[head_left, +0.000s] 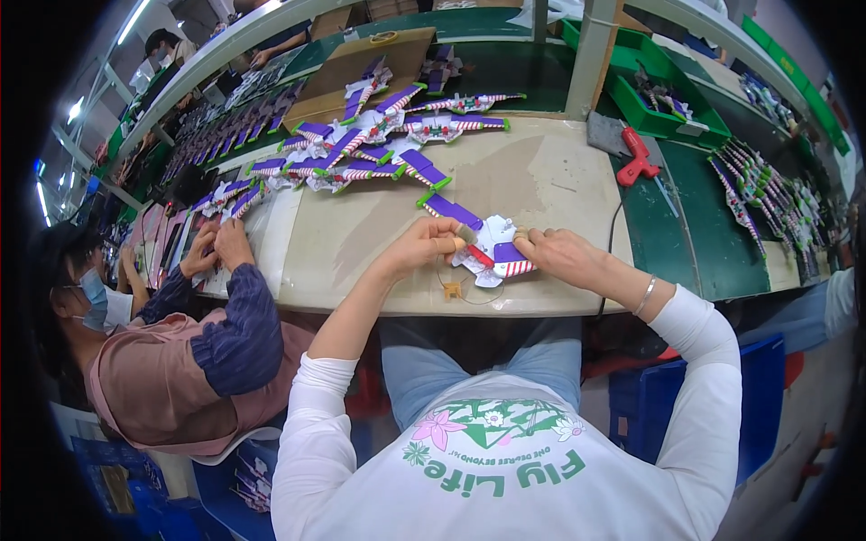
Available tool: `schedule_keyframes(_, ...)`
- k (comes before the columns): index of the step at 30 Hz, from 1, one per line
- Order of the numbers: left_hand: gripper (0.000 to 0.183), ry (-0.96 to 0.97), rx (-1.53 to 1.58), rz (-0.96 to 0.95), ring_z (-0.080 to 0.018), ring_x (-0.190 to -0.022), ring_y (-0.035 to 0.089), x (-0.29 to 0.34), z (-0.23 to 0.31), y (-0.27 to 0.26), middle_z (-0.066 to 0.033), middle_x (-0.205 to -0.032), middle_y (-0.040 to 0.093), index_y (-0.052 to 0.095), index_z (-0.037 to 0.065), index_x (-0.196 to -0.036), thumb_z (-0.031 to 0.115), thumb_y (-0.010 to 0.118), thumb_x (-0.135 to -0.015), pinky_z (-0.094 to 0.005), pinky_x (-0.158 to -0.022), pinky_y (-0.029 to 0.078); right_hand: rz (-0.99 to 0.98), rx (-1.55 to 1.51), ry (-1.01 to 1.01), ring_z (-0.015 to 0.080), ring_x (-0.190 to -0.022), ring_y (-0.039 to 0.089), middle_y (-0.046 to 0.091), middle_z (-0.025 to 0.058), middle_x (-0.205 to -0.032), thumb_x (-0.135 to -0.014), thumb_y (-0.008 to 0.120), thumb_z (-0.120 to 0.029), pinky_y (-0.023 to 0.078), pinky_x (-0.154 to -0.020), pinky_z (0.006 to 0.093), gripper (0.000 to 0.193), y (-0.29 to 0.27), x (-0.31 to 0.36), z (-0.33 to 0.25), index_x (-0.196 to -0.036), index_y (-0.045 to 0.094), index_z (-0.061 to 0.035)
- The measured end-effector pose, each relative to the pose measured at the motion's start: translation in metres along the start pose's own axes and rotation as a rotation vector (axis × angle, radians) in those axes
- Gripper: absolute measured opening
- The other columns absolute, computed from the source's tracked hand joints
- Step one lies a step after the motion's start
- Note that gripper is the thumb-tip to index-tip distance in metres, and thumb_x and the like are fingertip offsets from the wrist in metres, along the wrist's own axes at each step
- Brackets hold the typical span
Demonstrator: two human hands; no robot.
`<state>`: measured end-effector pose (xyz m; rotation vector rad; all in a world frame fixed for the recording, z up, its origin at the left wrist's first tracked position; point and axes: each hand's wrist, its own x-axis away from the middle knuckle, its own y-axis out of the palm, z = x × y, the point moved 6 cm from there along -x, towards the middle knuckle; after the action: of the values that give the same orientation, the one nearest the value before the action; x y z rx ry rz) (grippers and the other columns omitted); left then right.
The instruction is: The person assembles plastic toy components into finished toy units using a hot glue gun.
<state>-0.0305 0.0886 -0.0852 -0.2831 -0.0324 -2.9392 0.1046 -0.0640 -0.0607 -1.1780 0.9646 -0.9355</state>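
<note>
- The winged toy (495, 237) lies near the bench's (550, 171) near edge, right of the middle of its pale top, between both hands.
- The right hand (564, 255) grips its striped right wing, thumb and fingers pinched on the outer end; the left hand (428, 251) bends its fingers in beside the red part (479, 257), though I cannot tell what exactly they pinch (some fingertips wear covers).
- Done, as I judge it: purple wings are on the white body and the red part is seated or nearly so.
- Left, as I judge it: this toy looks unfinished, since a thin wire (484, 301) loops out below it and a small tan piece (453, 290) lies toward the near edge.
- Similar toys sit in a pile (361, 144) toward the far left corner; whether they are finished or waiting, I cannot tell.
- A red glue gun (638, 159) rests by the top's far right corner, touched by neither hand.
- Writing: the white shirt (541, 500) carries green lettering among printed flowers, and the green tray (622, 95) beyond that corner bears a pale label (693, 129), too small to read.
</note>
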Motion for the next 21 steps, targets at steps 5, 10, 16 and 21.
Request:
schedule_keyframes(5,0.037,0.507,-0.793,0.671,-0.0221,-0.100,0.059,0.036,0.022,-0.015,-0.0075,-0.105,0.064,0.065,0.007,-0.115,0.030,0.069,-0.086,-0.0360,-0.089,0.043,0.011,-0.064,0.050,0.0294,-0.069,0.067,0.059,0.0174,-0.084,-0.085,0.052,-0.005,0.054,-0.059,0.0383,0.023,0.002,-0.001,-0.002,-0.106,0.046,0.0015)
schedule_keyframes(10,0.062,0.689,-1.257,0.483,-0.0233,-0.107,0.056,0.067,0.021,0.065,-0.0070,-0.111,0.059,0.064,0.011,-0.109,0.052,0.077,-0.066,-0.0471,-0.102,0.034,0.034,-0.116,0.076,0.0303,-0.067,0.066,0.059,0.0180,-0.084,-0.083,0.053,-0.003,0.054,-0.059,0.0387,0.025,0.002,0.000,-0.004,-0.107,0.046,0.0024)
schedule_keyframes(16,0.027,0.831,-1.198,0.577,-0.0200,-0.081,0.058,0.060,0.008,0.077,-0.0056,-0.084,0.060,0.068,0.006,-0.092,0.028,0.075,-0.078,-0.0377,-0.082,0.044,-0.054,-0.092,0.120,0.0303,-0.073,0.065,0.058,0.0182,-0.092,-0.081,0.055,-0.001,0.054,-0.063,0.0375,0.037,0.011,0.003,-0.006,-0.115,0.045,0.0046)
schedule_keyframes(21,0.016,0.454,-0.426,0.733,-0.0244,-0.065,0.053,0.050,0.000,0.040,-0.0087,-0.067,0.055,0.064,0.001,-0.077,0.013,0.065,-0.087,-0.0356,-0.066,0.038,-0.039,-0.091,0.137,0.0298,-0.094,0.062,0.056,0.0187,-0.106,-0.080,0.057,-0.004,0.050,-0.080,0.0392,0.045,0.013,0.006,-0.002,-0.123,0.046,0.0051)
